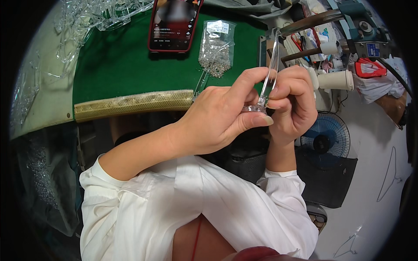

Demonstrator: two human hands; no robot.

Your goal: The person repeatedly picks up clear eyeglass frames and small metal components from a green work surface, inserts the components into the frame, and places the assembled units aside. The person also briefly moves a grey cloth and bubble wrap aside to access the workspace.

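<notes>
A long, slim, clear plastic piece (271,65) stands nearly upright between my hands, its narrow end pointing away from me. My left hand (226,106) is closed on its lower end, where a rounded clear part (254,108) shows between thumb and fingers. From the other side, the curled fingers of my right hand (292,98) pinch near that same lower end. Whatever else the right fingertips may hold is too small to tell. Past my left hand, a plastic bag (216,45) lies on the green mat (117,58) with small glittering stones spilling from its mouth.
A phone (175,26) in a red case leans at the back. Several clear plastic pieces (102,15) are heaped at the far left. A gold mesh strip (135,104) edges the table. To the right are a machine (359,26), a white cup (335,81) and a fan (324,137).
</notes>
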